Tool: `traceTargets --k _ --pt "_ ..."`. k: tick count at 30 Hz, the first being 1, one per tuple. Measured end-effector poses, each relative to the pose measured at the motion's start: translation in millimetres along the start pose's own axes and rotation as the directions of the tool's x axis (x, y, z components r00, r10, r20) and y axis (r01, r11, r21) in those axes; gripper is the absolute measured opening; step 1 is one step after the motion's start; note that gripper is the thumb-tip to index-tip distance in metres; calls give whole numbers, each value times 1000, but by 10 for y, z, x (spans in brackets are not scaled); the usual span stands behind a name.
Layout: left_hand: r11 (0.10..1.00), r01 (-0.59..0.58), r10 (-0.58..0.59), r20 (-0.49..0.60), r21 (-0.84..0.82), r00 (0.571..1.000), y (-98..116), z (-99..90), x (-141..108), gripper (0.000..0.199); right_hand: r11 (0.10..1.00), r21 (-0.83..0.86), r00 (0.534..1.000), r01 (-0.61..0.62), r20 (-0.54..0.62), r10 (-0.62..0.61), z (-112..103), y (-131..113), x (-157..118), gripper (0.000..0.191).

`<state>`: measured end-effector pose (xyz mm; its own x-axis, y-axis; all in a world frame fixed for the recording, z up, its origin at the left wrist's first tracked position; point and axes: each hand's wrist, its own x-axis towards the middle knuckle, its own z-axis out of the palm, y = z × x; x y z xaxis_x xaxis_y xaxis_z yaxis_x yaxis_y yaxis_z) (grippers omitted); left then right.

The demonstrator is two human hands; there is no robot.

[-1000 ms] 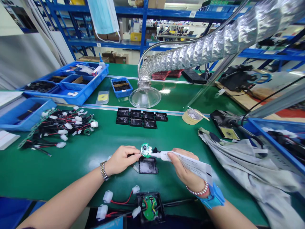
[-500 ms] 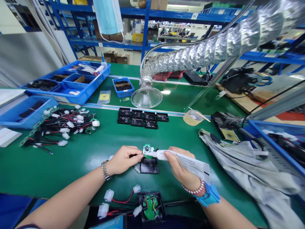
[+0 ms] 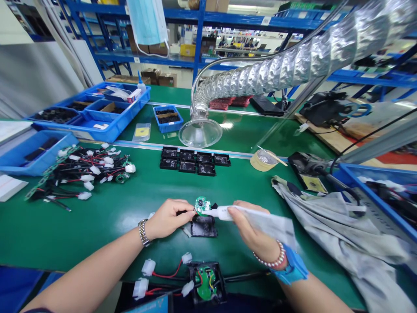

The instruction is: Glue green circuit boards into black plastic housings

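Note:
My left hand (image 3: 169, 218) pinches a small round green circuit board (image 3: 202, 206) by its edge, with a black wire leaving it. My right hand (image 3: 250, 228) grips a white squeeze tube (image 3: 224, 213), its nozzle at the board's edge. The tube's flat printed tail (image 3: 273, 225) sticks out past my fingers. Just below the board lies an open black plastic housing (image 3: 203, 227). Nearer me sits a black housing with a green board fitted inside (image 3: 206, 280), its red-wired white connectors (image 3: 148, 267) beside it.
On the green bench lie a heap of wired boards (image 3: 87, 174), a double row of black housings (image 3: 192, 161), and a tape roll (image 3: 263, 160). A grey cloth (image 3: 325, 226) lies to the right. Blue trays (image 3: 87, 108) and a fume hood (image 3: 200, 132) stand beyond.
My right hand has shifted slightly, swinging the tube's tail to the right and blurring it. The board stays in my left hand, and the tube's nozzle stays at the board.

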<state>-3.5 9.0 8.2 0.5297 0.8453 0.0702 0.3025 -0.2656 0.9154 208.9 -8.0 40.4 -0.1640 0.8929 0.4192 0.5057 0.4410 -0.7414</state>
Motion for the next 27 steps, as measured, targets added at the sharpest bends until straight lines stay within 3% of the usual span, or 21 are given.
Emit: traceTargets --k 2,4,7,9,11,15,18,21,23,24,25,26,27 --pt "999 28 -28 -4 19 1000 8 3 -5 26 945 215 963 -247 -54 264 -21 129 38 33" --pt "997 64 -64 -14 37 998 12 5 -10 27 758 505 853 -413 -78 516 -58 329 140 29" --pt "994 104 -103 -18 45 994 7 3 -9 28 406 831 659 -380 -64 749 -192 708 402 25" --pt "992 117 -117 -8 47 993 3 1 -5 29 344 881 603 -325 -86 793 -327 953 614 18" --pt "991 128 -128 3 47 992 3 -1 -1 28 340 898 583 -281 -122 804 -465 1156 823 13" --pt "988 149 -149 7 38 989 22 -4 9 27 322 915 561 -244 -137 816 -655 1421 1134 20" --pt "989 147 -147 5 31 989 36 -7 14 28 303 909 557 -287 -99 825 -696 1476 1205 25" --pt "990 135 -135 6 38 991 31 -8 15 29 280 881 573 -382 -12 819 -615 1319 1069 29" --pt "991 123 -124 8 48 992 16 -6 16 29 301 822 637 -483 94 765 -486 1096 861 25" --pt "992 113 -114 9 57 993 7 -4 16 29 330 772 679 -543 172 714 -406 967 736 18" --pt "993 100 -101 12 70 995 -3 -3 16 30 506 634 785 -585 285 550 -325 840 608 14" --pt "993 78 -80 17 89 997 -10 -3 14 30 679 472 821 -563 416 392 -248 723 485 16" --pt "993 46 -50 29 113 998 -15 -6 10 29 802 344 815 -488 508 278 -181 623 377 20"
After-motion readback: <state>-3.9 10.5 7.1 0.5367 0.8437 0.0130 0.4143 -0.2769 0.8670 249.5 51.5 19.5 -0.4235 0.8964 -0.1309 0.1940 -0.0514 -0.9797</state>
